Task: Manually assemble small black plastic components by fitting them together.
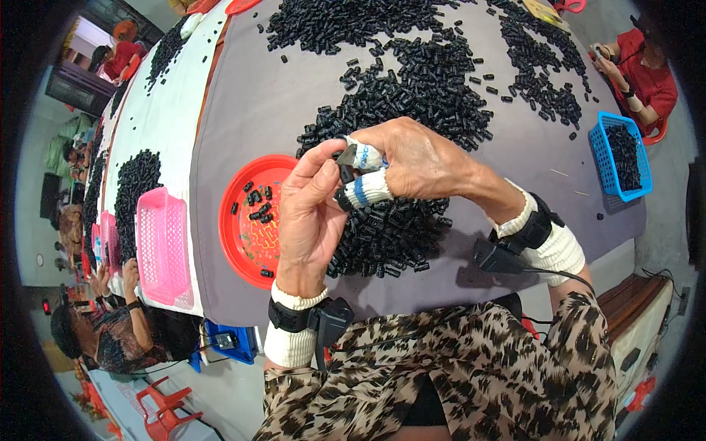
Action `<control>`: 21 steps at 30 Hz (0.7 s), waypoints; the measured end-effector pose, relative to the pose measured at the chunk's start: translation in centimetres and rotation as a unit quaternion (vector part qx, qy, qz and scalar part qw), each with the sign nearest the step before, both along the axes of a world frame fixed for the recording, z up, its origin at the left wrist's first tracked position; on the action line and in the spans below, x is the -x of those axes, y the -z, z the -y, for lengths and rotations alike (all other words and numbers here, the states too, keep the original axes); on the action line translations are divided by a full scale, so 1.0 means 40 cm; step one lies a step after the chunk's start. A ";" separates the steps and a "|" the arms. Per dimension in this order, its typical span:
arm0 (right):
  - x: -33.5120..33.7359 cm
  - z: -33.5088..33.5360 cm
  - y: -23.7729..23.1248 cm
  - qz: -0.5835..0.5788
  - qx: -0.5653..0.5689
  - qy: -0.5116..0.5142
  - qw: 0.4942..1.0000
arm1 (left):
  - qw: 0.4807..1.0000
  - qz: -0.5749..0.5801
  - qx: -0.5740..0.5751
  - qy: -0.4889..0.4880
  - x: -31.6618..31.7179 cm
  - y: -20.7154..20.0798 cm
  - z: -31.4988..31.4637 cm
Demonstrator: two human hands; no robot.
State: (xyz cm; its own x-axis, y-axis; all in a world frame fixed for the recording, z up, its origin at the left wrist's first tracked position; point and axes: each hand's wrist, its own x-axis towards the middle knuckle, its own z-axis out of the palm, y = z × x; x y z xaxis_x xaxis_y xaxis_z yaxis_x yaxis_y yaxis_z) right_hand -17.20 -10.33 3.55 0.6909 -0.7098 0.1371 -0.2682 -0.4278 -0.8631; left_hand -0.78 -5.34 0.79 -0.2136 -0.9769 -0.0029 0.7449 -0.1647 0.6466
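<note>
My left hand [312, 213] and my right hand [423, 158] meet in front of me, over the table. Pinched between their fingertips is a small black cylinder [346, 173], partly covered by the fingers. White wraps with blue marks [368, 188] cover my right thumb and forefinger. A dark grey tip shows at the wrapped forefinger; I cannot tell what it is. Beneath and beyond the hands spreads a pile of black cylinders [401, 95]. Beside my left hand lies a round red plate [234, 246], with several black cylinders on it.
Right of the pile stands a blue basket [646, 158] filled with black cylinders. A pink basket [163, 250] sits at the left on a white-covered table part. Co-workers sit at both sides, one in a red shirt [651, 73]. The grey tablecloth [257, 88] carries more scattered pieces.
</note>
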 end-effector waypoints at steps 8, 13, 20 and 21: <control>0.001 -0.008 -0.003 0.013 -0.025 -0.010 1.000 | 1.000 0.011 -0.008 -0.002 -0.003 -0.001 -0.003; 0.001 -0.005 0.005 0.007 -0.005 -0.001 1.000 | 0.999 0.032 -0.013 -0.015 0.000 0.004 -0.004; 0.005 -0.006 0.016 0.000 0.006 -0.010 1.000 | 0.999 0.027 -0.021 -0.003 0.006 0.000 -0.004; 0.004 -0.009 0.014 0.027 0.005 -0.003 1.000 | 1.000 0.015 -0.021 0.004 0.008 -0.004 -0.004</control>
State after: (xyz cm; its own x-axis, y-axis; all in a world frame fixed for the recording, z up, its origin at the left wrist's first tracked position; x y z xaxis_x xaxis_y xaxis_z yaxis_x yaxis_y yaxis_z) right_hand -17.36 -9.97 2.99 0.6863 -0.7042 0.1820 -0.2185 -0.4383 -0.8719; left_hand -1.10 -5.20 0.93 -0.2212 -0.9739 -0.0508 0.7231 -0.1988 0.6615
